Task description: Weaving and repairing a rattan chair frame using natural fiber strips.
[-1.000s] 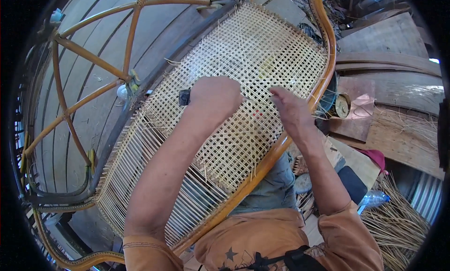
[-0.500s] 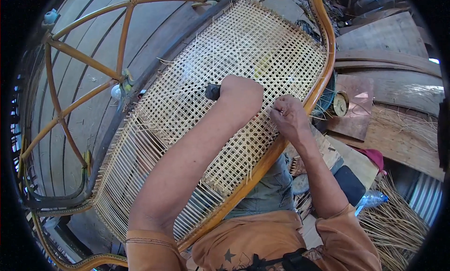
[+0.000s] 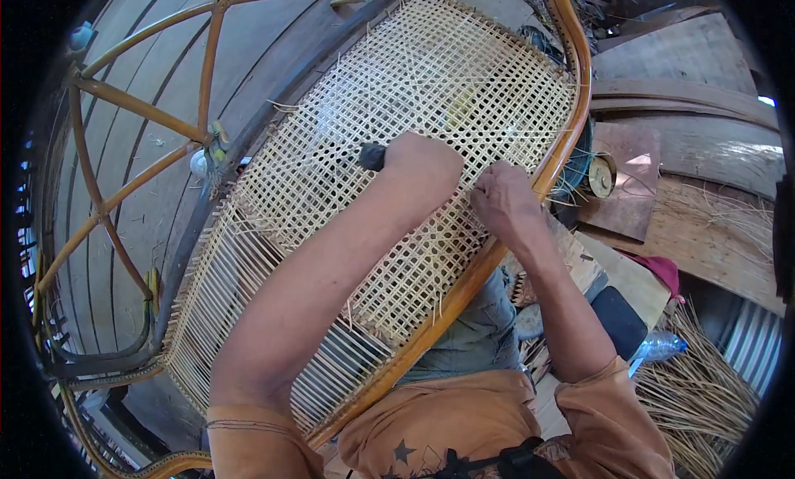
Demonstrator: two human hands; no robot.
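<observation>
Left hand wrapped round black handle | right hand curled, cannot tell what it holds | both over cane, right near brown rim

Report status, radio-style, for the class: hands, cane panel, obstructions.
Left hand closed around dark handle; right hand curled over cane panel, grip unclear. Panel latticed above, parallel strands at lower left. Left forearm hides part of panel.
</observation>
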